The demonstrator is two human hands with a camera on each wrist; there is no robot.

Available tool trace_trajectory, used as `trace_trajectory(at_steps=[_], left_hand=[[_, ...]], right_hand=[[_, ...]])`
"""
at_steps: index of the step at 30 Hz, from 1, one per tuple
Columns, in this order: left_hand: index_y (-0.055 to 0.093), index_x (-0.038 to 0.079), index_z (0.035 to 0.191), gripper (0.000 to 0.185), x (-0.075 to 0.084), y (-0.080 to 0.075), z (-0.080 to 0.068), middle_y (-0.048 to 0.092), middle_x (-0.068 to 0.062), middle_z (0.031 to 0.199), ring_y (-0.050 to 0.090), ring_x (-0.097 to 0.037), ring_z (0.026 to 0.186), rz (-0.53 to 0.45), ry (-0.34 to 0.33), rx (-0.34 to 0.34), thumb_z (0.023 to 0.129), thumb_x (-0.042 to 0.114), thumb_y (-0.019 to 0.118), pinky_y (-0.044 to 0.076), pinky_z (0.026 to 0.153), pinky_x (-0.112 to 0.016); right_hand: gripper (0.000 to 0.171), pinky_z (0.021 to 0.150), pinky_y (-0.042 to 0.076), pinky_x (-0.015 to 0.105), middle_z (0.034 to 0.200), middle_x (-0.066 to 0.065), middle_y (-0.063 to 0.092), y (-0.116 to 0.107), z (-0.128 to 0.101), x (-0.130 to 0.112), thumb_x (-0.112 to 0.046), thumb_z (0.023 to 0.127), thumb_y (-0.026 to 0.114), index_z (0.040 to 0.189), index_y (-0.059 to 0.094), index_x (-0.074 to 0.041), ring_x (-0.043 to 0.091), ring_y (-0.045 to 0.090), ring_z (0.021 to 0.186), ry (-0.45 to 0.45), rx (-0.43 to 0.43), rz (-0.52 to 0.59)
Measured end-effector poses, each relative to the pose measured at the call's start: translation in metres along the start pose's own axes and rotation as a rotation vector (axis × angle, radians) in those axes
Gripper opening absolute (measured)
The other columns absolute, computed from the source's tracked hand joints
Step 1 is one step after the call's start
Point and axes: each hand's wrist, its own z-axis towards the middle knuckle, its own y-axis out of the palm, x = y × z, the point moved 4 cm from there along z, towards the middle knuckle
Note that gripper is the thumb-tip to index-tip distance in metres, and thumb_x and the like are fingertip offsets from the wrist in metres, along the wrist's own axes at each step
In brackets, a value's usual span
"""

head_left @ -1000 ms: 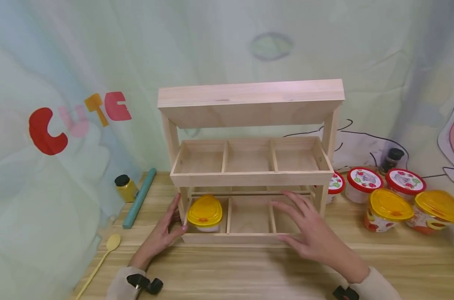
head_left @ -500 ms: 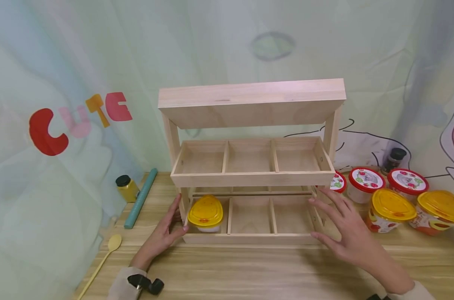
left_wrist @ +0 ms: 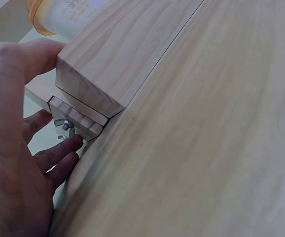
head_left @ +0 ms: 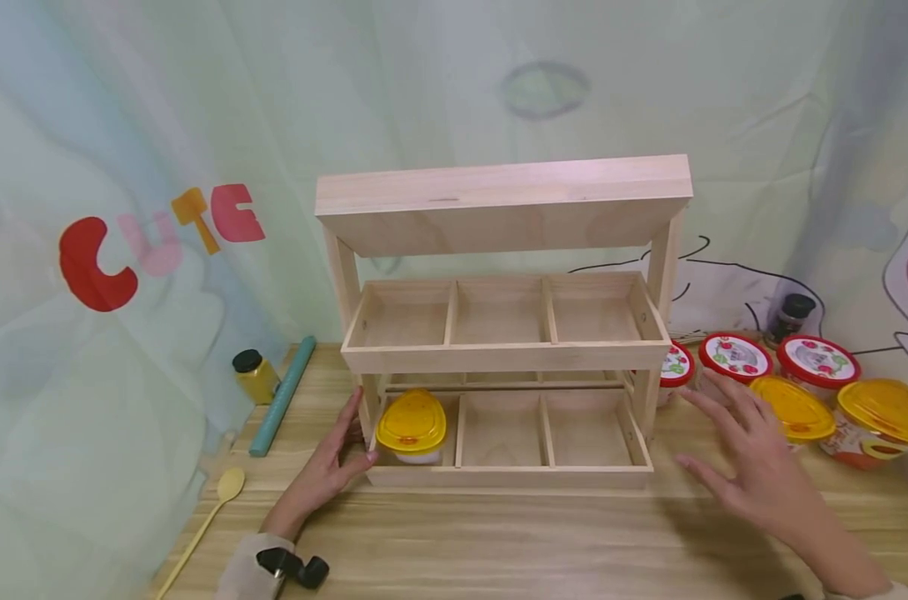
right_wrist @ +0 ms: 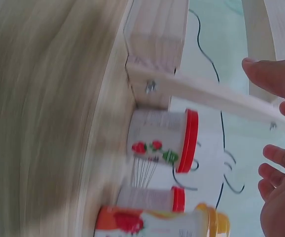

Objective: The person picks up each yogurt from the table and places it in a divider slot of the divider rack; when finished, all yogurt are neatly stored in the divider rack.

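Observation:
A two-tier wooden rack (head_left: 514, 360) with divided trays stands in the middle of the table. At its lower left corner, my left hand (head_left: 322, 467) holds the frame, thumb at the tray's front end. In the left wrist view its fingers (left_wrist: 58, 153) reach the leg beside a wing nut. One yellow-lidded tub (head_left: 411, 425) sits in the lower tray's left compartment. My right hand (head_left: 761, 467) is in the air right of the rack, fingers spread, holding nothing. It overlaps another yellow-lidded tub (head_left: 791, 408) in the head view.
Several red-lidded tubs (head_left: 735, 357), a second yellow-lidded tub (head_left: 877, 425) and a black-capped jar (head_left: 789, 318) stand at the right. On the left are a yellow jar (head_left: 256, 379), a teal rod (head_left: 281, 398) and a yellow spoon (head_left: 217, 507). A printed curtain (head_left: 461, 83) hangs behind.
My right hand has moved right, from in front of the lower tray's right compartment to beside the tubs. My left hand stays at the rack's lower left corner.

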Motion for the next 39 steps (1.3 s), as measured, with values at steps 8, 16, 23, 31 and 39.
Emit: trace_trajectory(at_steps=[8, 16, 23, 31, 39], left_hand=[[0.006, 0.023, 0.175, 0.102, 0.0, 0.0, 0.0, 0.041, -0.028, 0.168, 0.055, -0.003, 0.137, 0.004, -0.002, 0.005, 0.099, 0.01, 0.072, 0.048, 0.112, -0.025], [0.006, 0.022, 0.175, 0.101, -0.001, 0.001, -0.001, 0.042, -0.028, 0.168, 0.055, -0.002, 0.137, -0.003, 0.002, 0.006, 0.099, 0.01, 0.071, 0.048, 0.112, -0.025], [0.006, 0.023, 0.175, 0.101, -0.001, 0.001, -0.001, 0.043, -0.028, 0.167, 0.056, -0.005, 0.138, 0.006, -0.002, 0.004, 0.099, 0.011, 0.071, 0.047, 0.113, -0.026], [0.005, 0.023, 0.175, 0.101, -0.001, 0.001, -0.001, 0.046, -0.028, 0.165, 0.056, -0.003, 0.137, 0.003, 0.006, 0.003, 0.099, 0.01, 0.071, 0.047, 0.113, -0.025], [0.005, 0.024, 0.175, 0.102, 0.001, 0.001, 0.001, 0.044, -0.028, 0.166, 0.058, -0.002, 0.133, -0.017, 0.007, -0.008, 0.099, 0.01, 0.071, 0.05, 0.11, -0.025]], right_hand=[[0.102, 0.114, 0.025, 0.087, 0.164, 0.031, 0.04, -0.014, -0.008, 0.036, -0.019, 0.06, 0.101, 0.151, 0.055, -0.016, 0.062, 0.037, 0.138, 0.132, -0.018, -0.12], [0.104, 0.122, 0.011, 0.085, 0.171, 0.031, 0.024, -0.027, -0.012, 0.071, -0.027, 0.067, 0.1, 0.156, 0.048, -0.013, 0.062, 0.023, 0.15, 0.259, -0.135, -0.245], [0.101, 0.112, 0.018, 0.089, 0.166, 0.036, 0.023, -0.022, -0.022, 0.088, -0.021, 0.072, 0.097, 0.158, 0.044, -0.021, 0.065, 0.022, 0.142, 0.296, -0.298, -0.273], [0.101, 0.112, 0.021, 0.088, 0.163, 0.035, 0.028, -0.019, -0.024, 0.09, 0.006, 0.072, 0.089, 0.158, 0.045, -0.022, 0.065, 0.027, 0.134, 0.248, -0.255, -0.309], [0.1, 0.117, 0.017, 0.087, 0.16, 0.035, 0.031, -0.02, -0.026, 0.087, 0.008, 0.071, 0.09, 0.156, 0.047, -0.021, 0.065, 0.029, 0.133, 0.229, -0.205, -0.307]])
